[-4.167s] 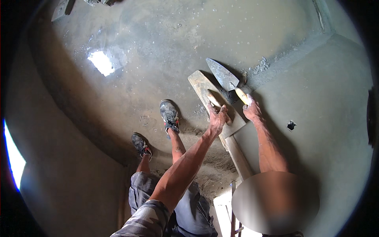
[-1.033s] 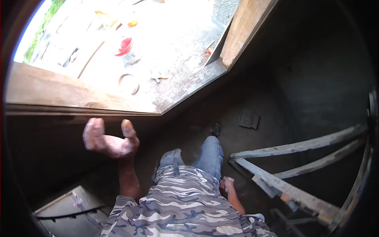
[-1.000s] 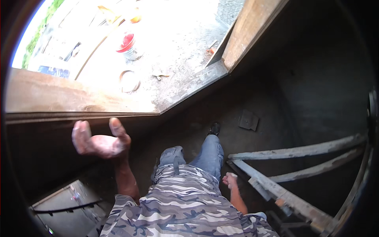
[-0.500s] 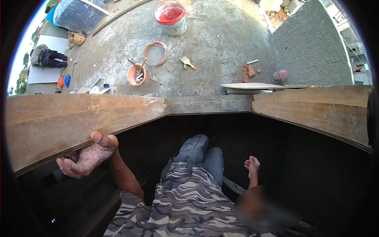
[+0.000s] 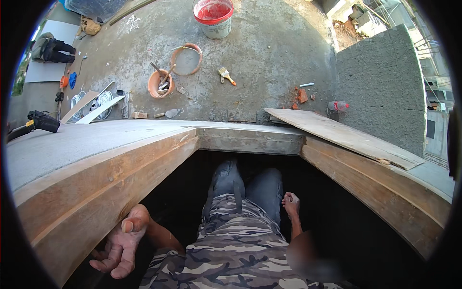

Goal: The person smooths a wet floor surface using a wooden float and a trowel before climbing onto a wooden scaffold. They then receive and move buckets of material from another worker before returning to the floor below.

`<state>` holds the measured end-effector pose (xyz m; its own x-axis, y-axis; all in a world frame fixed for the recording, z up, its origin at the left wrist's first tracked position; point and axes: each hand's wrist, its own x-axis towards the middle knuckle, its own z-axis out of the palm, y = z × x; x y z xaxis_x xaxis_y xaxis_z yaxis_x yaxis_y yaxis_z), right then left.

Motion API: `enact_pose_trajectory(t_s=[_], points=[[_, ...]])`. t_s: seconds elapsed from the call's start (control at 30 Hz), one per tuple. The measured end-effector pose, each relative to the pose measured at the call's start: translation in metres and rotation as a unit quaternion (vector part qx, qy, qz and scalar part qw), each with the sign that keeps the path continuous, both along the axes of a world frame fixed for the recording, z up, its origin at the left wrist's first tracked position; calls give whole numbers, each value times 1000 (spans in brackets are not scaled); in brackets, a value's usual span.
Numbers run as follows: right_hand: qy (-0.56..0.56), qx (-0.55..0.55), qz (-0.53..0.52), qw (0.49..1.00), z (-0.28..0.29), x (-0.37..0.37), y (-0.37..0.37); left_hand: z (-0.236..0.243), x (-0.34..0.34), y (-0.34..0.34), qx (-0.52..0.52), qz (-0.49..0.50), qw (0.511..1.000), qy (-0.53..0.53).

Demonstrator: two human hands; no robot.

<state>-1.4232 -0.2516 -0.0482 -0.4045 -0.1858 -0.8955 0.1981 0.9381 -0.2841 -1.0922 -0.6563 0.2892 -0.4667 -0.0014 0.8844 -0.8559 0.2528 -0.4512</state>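
Note:
My left hand (image 5: 122, 244), pale with dust, is open beside the inner face of the left wooden frame member (image 5: 91, 192). Its palm is turned up and its fingers are apart, with the wrist close to the wood; nothing lies in it. My right hand (image 5: 290, 204) hangs over the dark opening beside my right leg, fingers curled in, with no object visible in it. Between the two sides runs a grey end piece (image 5: 250, 140) of the frame. The right wooden member (image 5: 375, 192) stands away from my right hand.
A thin board (image 5: 346, 137) rests over the right ledge. Beyond the frame are a red-rimmed bucket (image 5: 215, 24), a tub of tools (image 5: 156, 89), a round basin (image 5: 187, 60), a paintbrush (image 5: 226, 75) and a plastic bottle (image 5: 338, 105). A black-and-yellow tool (image 5: 41, 122) lies left; a person (image 5: 53, 49) bends farther off.
The view has shifted, showing more of the left ledge and the board. My left hand now appears lower and nearer my body, still open. My right hand appears slightly farther left.

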Motion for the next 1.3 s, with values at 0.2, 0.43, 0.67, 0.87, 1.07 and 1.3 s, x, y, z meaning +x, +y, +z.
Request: enact_pose_trajectory(t_s=[0.2, 0.43, 0.67, 0.87, 1.07, 1.3], points=[[23, -141, 172, 975, 16, -38, -91, 2, 4, 13, 10, 82, 996, 35], [15, -224, 310, 924, 31, -82, -103, 20, -26, 20, -14, 166, 975, 146], [45, -224, 359, 905, 21, -125, -55, 32, -14, 17, 2, 208, 970, 124], [24, -196, 327, 924, 10, -129, -28, 31, -25, 13, -1, 205, 969, 138], [53, -251, 383, 887, 9, -107, -58, 33, -23, 20, -3, 201, 969, 146], [135, -351, 450, 810, 6, -64, -132, 36, -16, 19, 7, 157, 969, 192]])
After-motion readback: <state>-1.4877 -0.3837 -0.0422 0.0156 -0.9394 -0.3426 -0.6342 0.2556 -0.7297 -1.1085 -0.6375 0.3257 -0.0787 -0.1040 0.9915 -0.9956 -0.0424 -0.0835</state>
